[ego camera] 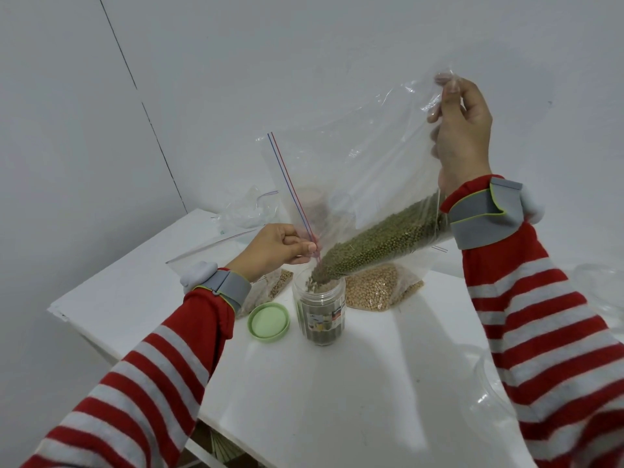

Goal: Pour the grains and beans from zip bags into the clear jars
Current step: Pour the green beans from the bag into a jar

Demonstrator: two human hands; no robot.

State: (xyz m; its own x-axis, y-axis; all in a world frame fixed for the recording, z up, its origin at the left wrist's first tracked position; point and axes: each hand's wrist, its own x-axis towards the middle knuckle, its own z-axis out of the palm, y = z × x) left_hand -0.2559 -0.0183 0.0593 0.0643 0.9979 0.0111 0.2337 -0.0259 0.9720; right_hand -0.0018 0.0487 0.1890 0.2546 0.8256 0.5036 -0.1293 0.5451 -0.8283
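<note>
The left hand [270,246] pinches the zip edge of a large clear plastic zip bag [354,170] just above an open clear plastic jar [320,312] on the white desk [337,383], small green beans [381,241] heaped at the bag's mouth, while the raised right hand [462,136] clenches the bag's bottom corner in its grip.

Red-and-white striped sleeves [152,383], grey wristbands [483,217]

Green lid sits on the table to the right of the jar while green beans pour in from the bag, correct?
Not quite: the head view shows the green lid on the table to the left of the jar. Green beans do pour in from the bag.
</note>
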